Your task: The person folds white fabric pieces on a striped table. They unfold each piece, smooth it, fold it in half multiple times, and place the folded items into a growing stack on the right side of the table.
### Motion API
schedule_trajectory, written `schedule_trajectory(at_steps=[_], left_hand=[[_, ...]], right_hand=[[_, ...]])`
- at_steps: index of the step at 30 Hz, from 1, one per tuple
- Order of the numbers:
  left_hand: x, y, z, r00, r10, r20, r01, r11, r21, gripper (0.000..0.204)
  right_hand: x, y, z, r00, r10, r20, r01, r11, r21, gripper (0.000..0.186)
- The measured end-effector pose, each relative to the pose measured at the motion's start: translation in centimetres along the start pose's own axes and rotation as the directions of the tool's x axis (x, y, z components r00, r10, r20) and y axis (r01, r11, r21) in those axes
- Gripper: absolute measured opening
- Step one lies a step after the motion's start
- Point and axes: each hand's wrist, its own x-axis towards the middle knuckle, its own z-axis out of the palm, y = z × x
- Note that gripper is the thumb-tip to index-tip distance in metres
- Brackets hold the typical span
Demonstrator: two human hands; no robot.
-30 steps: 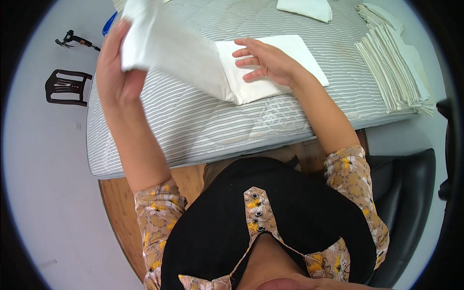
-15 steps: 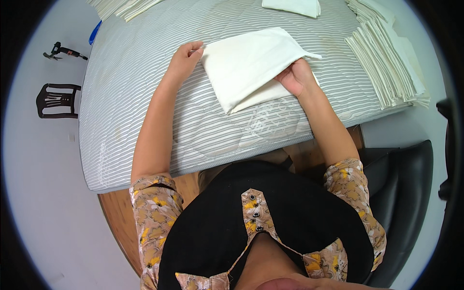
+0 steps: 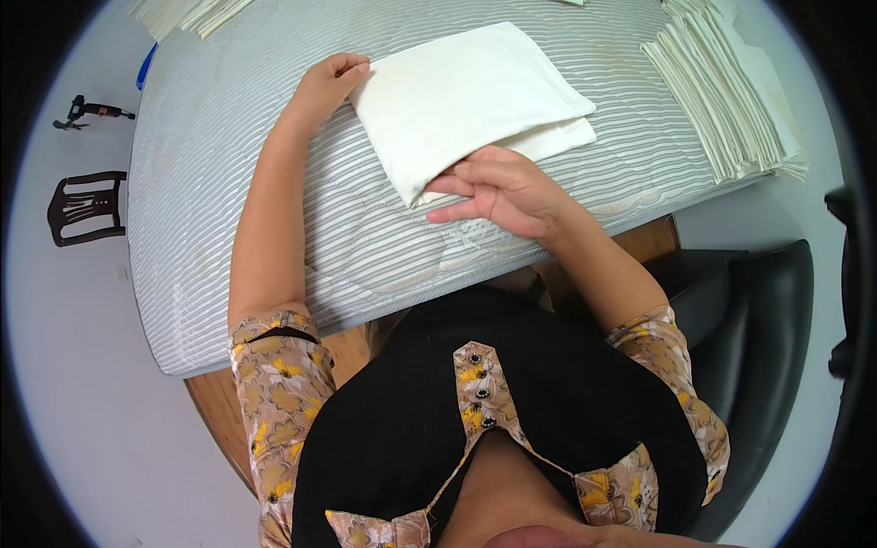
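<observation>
A folded white cloth point(image 3: 466, 91) lies on the striped mattress point(image 3: 347, 247) in front of me. My left hand point(image 3: 322, 89) is at its far left corner, with thumb and fingers pinched together on the edge. My right hand point(image 3: 512, 190) is at the near edge, its fingers stretched out and spread toward the near left corner. Some of those fingertips slip in beneath the upper layer, which partly hides them. The layers gape along the near right side, showing the lower layer.
A tall stack of folded off-white cloths point(image 3: 717, 100) stands at the mattress's right edge. More cloths point(image 3: 187, 13) lie at the far left. On the left are a dark chair point(image 3: 89, 208) and a blue object point(image 3: 146, 67). A black padded seat point(image 3: 763, 320) is at my right.
My right hand has moved left along the near edge, from the cloth's right side, and its fingers have spread. The upper layer lies flatter on the right. My left hand stays at its corner.
</observation>
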Motion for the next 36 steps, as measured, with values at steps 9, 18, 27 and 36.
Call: schedule_trajectory(at_steps=[9,18,27,36], left_hand=[[-0.1,-0.7,0.1,0.997,0.073,-0.01,-0.073,0.997,-0.02,0.03],[-0.5,-1.0,0.0,0.992,0.119,-0.041,-0.118,0.993,0.022,0.025],[-0.9,-0.5,0.3,0.965,0.252,-0.071,-0.216,0.918,0.332,0.024],[-7.7,3.2,5.2,0.754,0.629,0.19,-0.603,0.549,0.579,0.049]], right_hand=[[0.8,0.9,1.9,0.993,0.042,-0.111,-0.078,0.939,-0.336,0.052],[-0.4,1.9,2.5,0.997,0.052,0.051,-0.007,0.769,-0.639,0.059],[-3.6,1.1,2.6,0.956,-0.225,0.189,0.241,0.232,-0.942,0.036],[-6.4,-5.7,-5.8,0.577,-0.769,-0.276,-0.451,-0.018,-0.892,0.034]])
